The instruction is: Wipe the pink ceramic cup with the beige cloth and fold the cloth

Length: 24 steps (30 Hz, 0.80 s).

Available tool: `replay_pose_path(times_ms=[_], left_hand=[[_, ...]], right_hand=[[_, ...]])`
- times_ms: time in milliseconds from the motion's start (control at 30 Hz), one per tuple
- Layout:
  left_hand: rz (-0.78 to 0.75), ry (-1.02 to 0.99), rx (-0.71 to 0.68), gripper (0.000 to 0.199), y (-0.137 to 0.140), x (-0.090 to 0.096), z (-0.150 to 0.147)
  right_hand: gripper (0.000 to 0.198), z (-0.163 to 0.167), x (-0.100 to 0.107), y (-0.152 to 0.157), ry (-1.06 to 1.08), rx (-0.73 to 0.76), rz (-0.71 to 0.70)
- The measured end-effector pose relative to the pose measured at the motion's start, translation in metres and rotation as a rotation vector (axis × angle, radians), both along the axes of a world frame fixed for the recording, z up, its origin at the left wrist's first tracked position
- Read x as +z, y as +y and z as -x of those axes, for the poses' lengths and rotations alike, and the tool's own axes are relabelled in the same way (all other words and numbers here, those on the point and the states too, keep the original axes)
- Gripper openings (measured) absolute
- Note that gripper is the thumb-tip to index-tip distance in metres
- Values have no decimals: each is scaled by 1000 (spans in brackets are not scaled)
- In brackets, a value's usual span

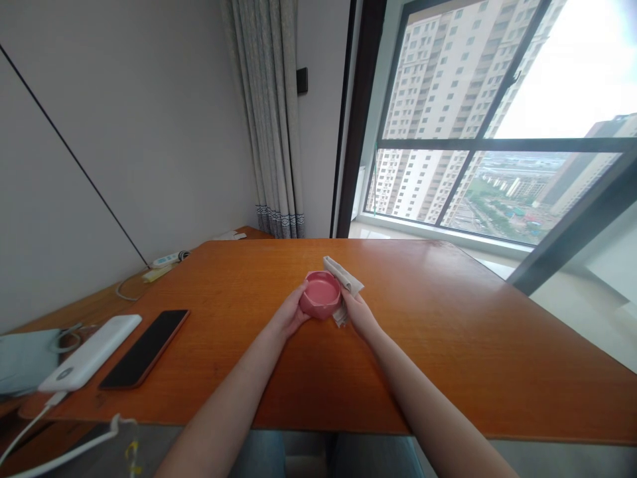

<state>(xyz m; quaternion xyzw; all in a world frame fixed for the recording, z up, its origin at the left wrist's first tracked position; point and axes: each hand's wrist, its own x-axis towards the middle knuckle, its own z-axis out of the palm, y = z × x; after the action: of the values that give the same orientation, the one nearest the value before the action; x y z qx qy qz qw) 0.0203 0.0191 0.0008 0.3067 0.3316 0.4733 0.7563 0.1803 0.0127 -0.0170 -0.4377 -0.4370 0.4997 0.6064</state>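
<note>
A small pink bowl (321, 290) with an angular rim is held over the middle of the wooden table (239, 279), its inside turned partly toward me. My left hand (292, 311) grips the bowl's left side, the thumb near the rim. A folded whitish cloth (343, 275) is in my right hand (357, 311), pressed against the bowl's right side. One end of the cloth sticks up past the rim and another hangs below the fingers. Some of the right fingers are hidden behind the bowl and cloth.
At the left lie a black-screened phone (145, 348) and a white power bank (92, 352) with a cable plugged in. A power strip (166, 259) sits farther back by the wall. Beyond the table are a grey curtain (271, 119) and a large window (448, 179).
</note>
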Motion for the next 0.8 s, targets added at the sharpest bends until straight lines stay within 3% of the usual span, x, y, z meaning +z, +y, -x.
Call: replay_pose_path(times_ms=[100, 233, 300, 400, 500, 633, 800], left_hand=[[-29, -52, -8, 46, -2, -6, -4], [-73, -70, -160, 52, -6, -6, -4], [-52, -32, -240, 56, -6, -3, -1], [-2, 53, -298, 65, -4, 1, 6], [41, 92, -316, 54, -3, 0, 9], [81, 79, -251, 35, -4, -1, 6], [7, -38, -19, 34, -1, 0, -2]], right_hand=[[47, 2, -3, 0, -34, -52, -18], [44, -3, -3, 3, -28, -113, -89], [39, -7, -1, 4, 1, -108, -53], [33, -10, 7, 1, 28, -7, 53], [29, -10, 14, -7, -26, 131, 120], [30, -9, 18, -11, -117, 178, 113], [43, -10, 13, -5, -125, 74, 46]])
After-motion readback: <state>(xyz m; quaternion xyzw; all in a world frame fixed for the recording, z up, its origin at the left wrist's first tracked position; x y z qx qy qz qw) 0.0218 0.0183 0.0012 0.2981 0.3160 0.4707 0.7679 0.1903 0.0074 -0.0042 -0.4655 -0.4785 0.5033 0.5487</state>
